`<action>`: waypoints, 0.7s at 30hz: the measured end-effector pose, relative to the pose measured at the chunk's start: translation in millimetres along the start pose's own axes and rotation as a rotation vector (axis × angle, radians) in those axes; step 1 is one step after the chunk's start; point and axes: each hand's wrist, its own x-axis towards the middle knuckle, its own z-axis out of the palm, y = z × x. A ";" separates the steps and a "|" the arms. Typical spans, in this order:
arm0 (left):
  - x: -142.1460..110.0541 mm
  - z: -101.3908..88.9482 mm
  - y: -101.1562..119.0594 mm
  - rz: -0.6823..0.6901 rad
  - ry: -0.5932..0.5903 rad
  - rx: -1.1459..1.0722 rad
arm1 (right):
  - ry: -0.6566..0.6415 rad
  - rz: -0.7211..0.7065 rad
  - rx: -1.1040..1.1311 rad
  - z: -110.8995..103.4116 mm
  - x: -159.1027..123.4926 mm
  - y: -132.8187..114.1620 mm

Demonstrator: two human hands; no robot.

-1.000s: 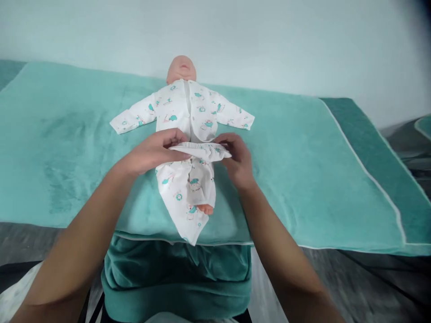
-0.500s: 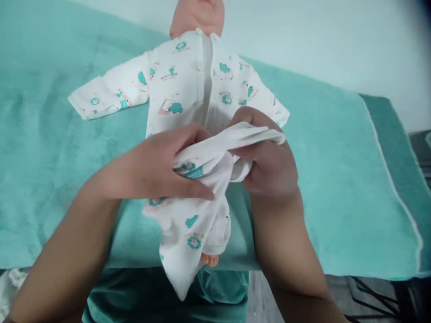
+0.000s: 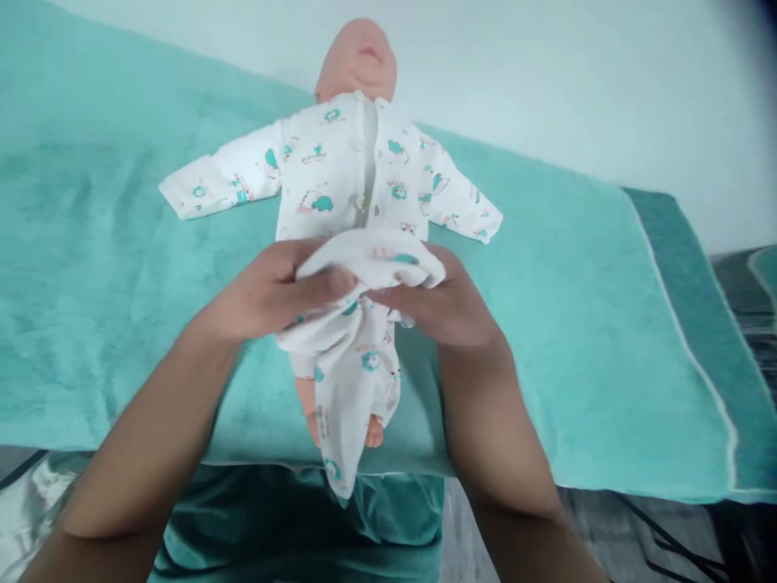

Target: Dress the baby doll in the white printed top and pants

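A baby doll (image 3: 358, 61) lies on its back, dressed in a white printed baby jacket (image 3: 316, 174) with its front partly parted. Above its belly and legs I hold a matching baby hat (image 3: 349, 397), whose long pointed end hangs down between my forearms. My left hand (image 3: 282, 291) grips one side of the hat's opening, with the thumb on the cloth. On the other side, my right hand (image 3: 437, 295) pinches the edge, its fingers partly hidden by the fabric. The doll's feet (image 3: 375, 431) show beside the hanging tip.
A green towel-like cover (image 3: 576, 324) spreads beneath the doll, up to a pale wall (image 3: 546, 81) behind. Green cloth (image 3: 291, 526) hangs below the front edge. White fabric (image 3: 30, 510) is at the lower left, and dark thin bars (image 3: 668, 542) are at the lower right.
My hands have drawn level on either side of the hat, its rim now stretched in an arch between them. The view has shifted, showing more of the doll's head.
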 end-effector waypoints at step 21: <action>-3.2 5.0 7.7 -0.084 0.018 0.037 | 0.009 -0.106 0.033 -4.2 -2.7 11.8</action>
